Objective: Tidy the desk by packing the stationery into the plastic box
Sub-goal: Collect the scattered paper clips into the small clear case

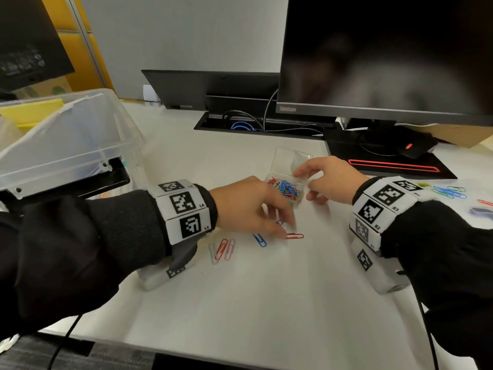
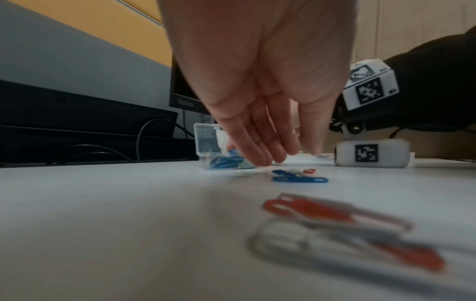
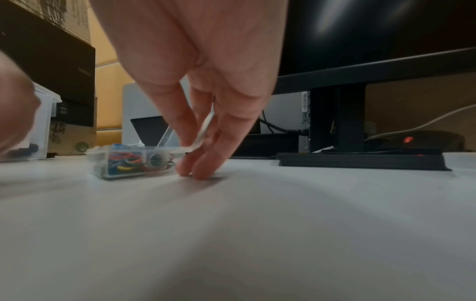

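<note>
A small clear clip box (image 1: pixel 286 188), full of coloured paper clips, stands mid-desk with its lid (image 1: pixel 290 158) raised. My right hand (image 1: pixel 306 182) is beside it; the lid (image 3: pixel 204 130) sits pinched between its fingers (image 3: pixel 180 130), whose tips rest on the desk. My left hand (image 1: pixel 286 229) reaches down with nearly straight fingers (image 2: pixel 257 156) over loose clips: a red clip (image 1: pixel 295 236), a blue clip (image 1: pixel 260 240) and a red and white group (image 1: pixel 222 249). In the left wrist view, blue clips (image 2: pixel 300 179) lie flat just below the fingertips. The large clear plastic box (image 1: pixel 61 140) is far left, lid up.
A monitor (image 1: pixel 386 54) on its black stand (image 1: pixel 394 164) fills the back right. A cable slot (image 1: pixel 256 125) runs behind the clip box. More loose clips (image 1: pixel 449 192) lie at the right edge. Bare white desk (image 1: pixel 253 303) stretches toward me.
</note>
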The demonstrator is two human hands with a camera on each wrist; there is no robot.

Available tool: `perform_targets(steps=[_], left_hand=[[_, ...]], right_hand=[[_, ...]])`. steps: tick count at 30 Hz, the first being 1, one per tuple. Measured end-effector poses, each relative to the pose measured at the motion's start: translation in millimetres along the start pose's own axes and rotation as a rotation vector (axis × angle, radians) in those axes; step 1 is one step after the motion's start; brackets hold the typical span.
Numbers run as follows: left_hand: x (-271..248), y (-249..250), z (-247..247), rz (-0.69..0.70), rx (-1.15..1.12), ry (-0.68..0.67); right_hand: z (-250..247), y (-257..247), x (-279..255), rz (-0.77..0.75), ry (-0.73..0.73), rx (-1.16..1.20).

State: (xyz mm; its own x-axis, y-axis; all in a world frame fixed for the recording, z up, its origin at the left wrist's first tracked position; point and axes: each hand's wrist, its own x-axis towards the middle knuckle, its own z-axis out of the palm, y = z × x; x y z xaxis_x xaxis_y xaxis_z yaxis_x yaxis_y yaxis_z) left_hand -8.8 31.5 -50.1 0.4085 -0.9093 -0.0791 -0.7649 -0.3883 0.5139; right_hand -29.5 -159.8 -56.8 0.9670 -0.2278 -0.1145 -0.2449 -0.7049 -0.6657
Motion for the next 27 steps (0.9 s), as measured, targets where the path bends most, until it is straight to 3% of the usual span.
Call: perform_targets(steps=[3, 5, 14, 20, 27], left_hand=[[3, 8, 7, 0.172, 0.057, -0.080], [4, 7, 8, 0.195, 0.089, -0.117], [-36, -16, -4, 0.057, 0.025, 0.018], [-61, -35, -5, -0.193, 0.056, -0.104], [-53, -29, -8, -0.265, -0.123, -0.085]], right_hand=[[-1, -1, -1, -0.021, -0.008, -0.001], [-1, -1, -2, -0.037, -0.009, -0.020], [-6, -2, -4, -0.110, -0.001, -0.054], [-6, -1, -3, -0.063, 0.063, -0.043], [-2, -2, 1, 0.021, 0.100, 0.054]])
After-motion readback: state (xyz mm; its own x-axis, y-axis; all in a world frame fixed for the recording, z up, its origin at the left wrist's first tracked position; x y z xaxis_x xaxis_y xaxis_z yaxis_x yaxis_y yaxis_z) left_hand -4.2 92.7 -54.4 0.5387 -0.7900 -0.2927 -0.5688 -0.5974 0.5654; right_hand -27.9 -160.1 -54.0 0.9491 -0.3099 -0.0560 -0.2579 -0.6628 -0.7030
